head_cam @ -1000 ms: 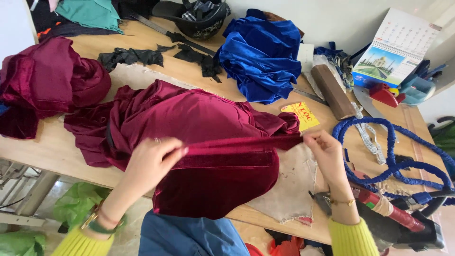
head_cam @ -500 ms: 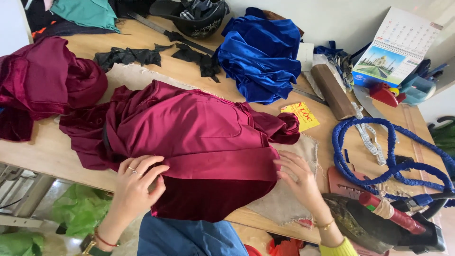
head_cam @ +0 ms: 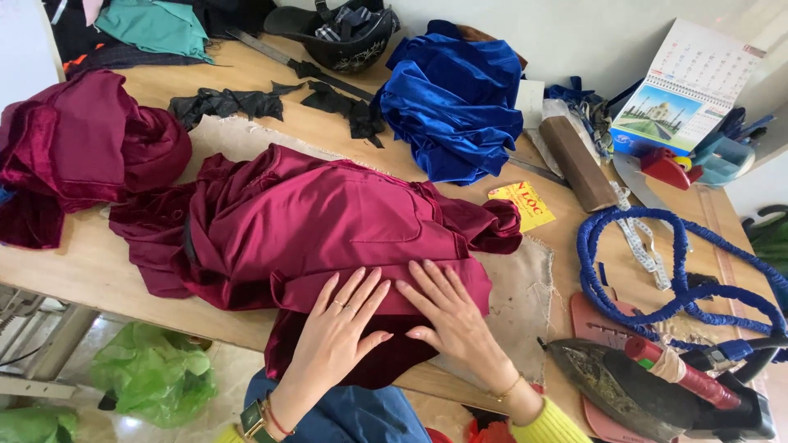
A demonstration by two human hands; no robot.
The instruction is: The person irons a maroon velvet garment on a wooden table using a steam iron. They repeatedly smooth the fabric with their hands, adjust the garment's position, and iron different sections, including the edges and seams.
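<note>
Left hand (head_cam: 341, 328), right hand (head_cam: 451, 316): both flat, fingers spread, grasping nothing, pressing maroon garment (head_cam: 328, 221). Garment long axis left-right along surface (head_cam: 90, 267) edge, hem draped over it below hands. Iron (head_cam: 648, 385) right of hands.

Both hands flat and palm down, side by side near the lower middle of the view, fingers spread and pointing away from the body. Left hand (head_cam: 341, 328) with a ring on one finger, a watch and thin bands at the wrist. Right hand (head_cam: 447, 316) angled slightly leftward, index fingertip almost meeting the left hand's, bracelet at the wrist, yellow sleeve cuff below.
</note>
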